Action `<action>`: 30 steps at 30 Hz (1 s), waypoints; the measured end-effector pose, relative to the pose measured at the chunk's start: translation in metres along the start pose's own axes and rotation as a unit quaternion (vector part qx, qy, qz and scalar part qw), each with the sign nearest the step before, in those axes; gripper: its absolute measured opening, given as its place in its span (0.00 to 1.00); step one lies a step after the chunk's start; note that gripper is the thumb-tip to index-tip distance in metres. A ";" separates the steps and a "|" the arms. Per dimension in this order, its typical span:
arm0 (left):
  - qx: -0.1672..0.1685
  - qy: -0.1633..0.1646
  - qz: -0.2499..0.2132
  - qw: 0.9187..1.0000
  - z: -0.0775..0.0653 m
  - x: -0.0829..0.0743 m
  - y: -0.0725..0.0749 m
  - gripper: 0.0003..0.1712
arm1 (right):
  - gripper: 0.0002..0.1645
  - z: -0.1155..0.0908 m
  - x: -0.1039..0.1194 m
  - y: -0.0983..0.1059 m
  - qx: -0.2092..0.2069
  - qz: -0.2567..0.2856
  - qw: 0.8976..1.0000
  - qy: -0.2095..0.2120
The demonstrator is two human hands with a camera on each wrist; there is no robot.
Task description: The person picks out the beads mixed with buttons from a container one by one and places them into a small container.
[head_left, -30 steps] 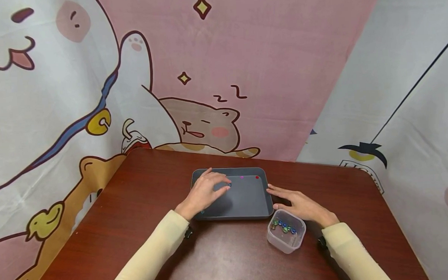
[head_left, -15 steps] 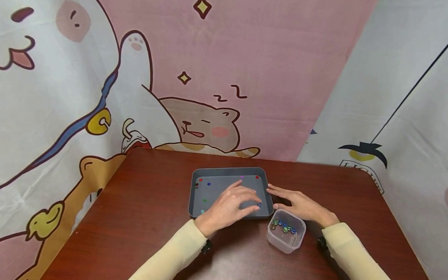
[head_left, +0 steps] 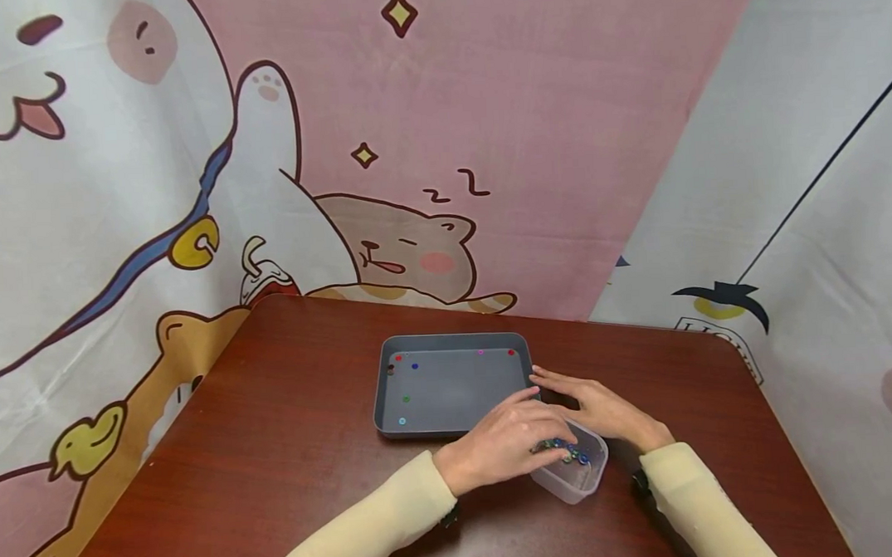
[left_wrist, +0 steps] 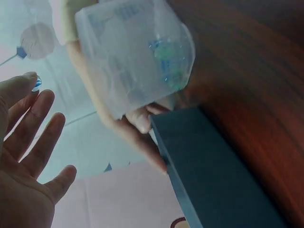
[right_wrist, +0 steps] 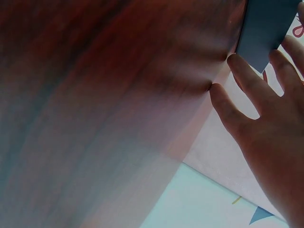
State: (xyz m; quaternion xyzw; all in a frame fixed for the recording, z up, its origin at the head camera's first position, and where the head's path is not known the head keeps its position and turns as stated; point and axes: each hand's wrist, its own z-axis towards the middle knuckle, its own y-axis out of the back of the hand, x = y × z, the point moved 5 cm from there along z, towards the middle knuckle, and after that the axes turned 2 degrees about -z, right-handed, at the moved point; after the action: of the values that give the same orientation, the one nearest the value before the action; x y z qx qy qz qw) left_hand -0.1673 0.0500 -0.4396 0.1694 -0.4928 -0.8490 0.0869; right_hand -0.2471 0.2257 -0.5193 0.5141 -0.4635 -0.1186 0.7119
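In the left wrist view a clear-and-blue glass marble [left_wrist: 37,84] is pinched between the thumb and forefinger of the left hand [head_left: 505,442], the other fingers spread apart. In the head view that hand hangs over the left side of a translucent plastic container [head_left: 570,487], which holds several blue and green marbles [head_left: 583,459]. Fingers extended, the right hand [head_left: 601,409] lies beside the right end of a grey tray [head_left: 451,395], its fingertips at the tray's edge. The container's far left corner is partly hidden behind the left hand.
Small coloured dots or beads, among them a red one [head_left: 511,353], a blue one [head_left: 415,366] and a green one [head_left: 406,399], lie around the tray floor. The brown wooden table [head_left: 289,451] meets a cartoon-printed cloth [head_left: 560,140] at the back and sides.
The left hand has travelled right from the tray's left half, across the tray, to over the container, carrying the marble. The right hand, tray and container have stayed put.
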 end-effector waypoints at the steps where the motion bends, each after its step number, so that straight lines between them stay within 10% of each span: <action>1: 0.006 -0.004 0.011 1.000 0.001 -0.002 -0.003 0.10 | 0.43 0.000 0.001 0.000 -0.001 -0.001 1.000 0.002; 15: 0.068 -0.022 0.091 0.993 0.000 -0.004 -0.025 0.14 | 0.39 0.002 0.002 0.000 -0.001 -0.001 1.000 0.013; 30: -0.011 0.032 0.065 0.997 -0.027 0.017 0.012 0.16 | 0.40 -0.002 -0.001 0.004 -0.008 0.003 1.000 0.001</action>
State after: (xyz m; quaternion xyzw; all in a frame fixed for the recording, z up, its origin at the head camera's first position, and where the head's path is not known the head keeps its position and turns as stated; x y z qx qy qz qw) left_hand -0.1735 0.0163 -0.4451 0.1637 -0.4900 -0.8412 0.1595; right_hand -0.2473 0.2295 -0.5167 0.5072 -0.4629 -0.1199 0.7170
